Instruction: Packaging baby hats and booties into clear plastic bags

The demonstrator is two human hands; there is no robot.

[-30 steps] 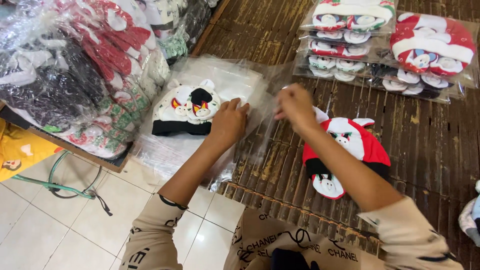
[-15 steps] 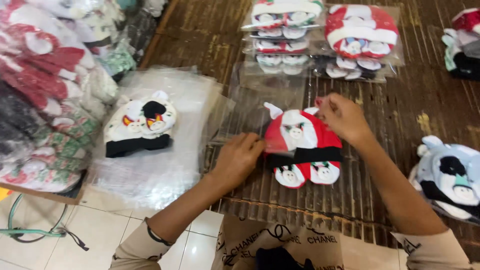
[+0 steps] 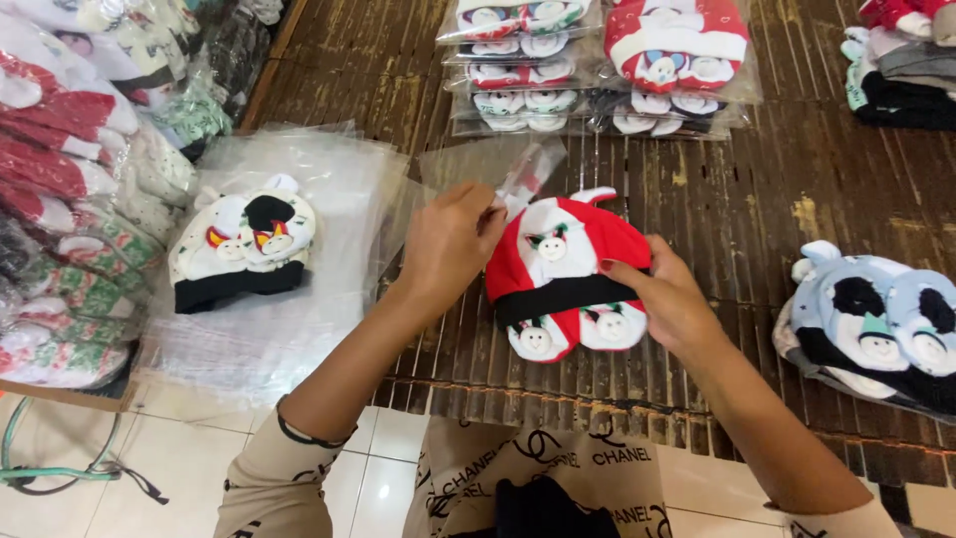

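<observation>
The dark slatted table (image 3: 777, 199) fills most of the view, with a pale tiled floor (image 3: 199, 438) below its near edge. Along the left edge lies a heap of bagged knitwear (image 3: 70, 199), and beside it a loose stack of clear plastic bags (image 3: 329, 219) carries a white and black baby hat (image 3: 242, 249). Finished packs (image 3: 597, 70) sit in rows at the far side, and a blue-grey hat set (image 3: 871, 324) waits unbagged at the right edge. In the middle lies the red hat set (image 3: 563, 274), a red and white hat with a black band and two small booties tucked under it. Half a second ago both hands were flat on this set, the left on its near side and the right at its top corner; a second ago they were working over at the bag stack. Now the set has stayed put on the table while the hands have changed places: the right hand (image 3: 667, 299) rests on its right edge, fingers curled round the band and clamped on it, and the left hand (image 3: 448, 244) has lifted and pinches the edge of a clear bag (image 3: 498, 169) held up just behind the hat. By my reading, the set is laid out and the work has moved on to bagging it.
</observation>
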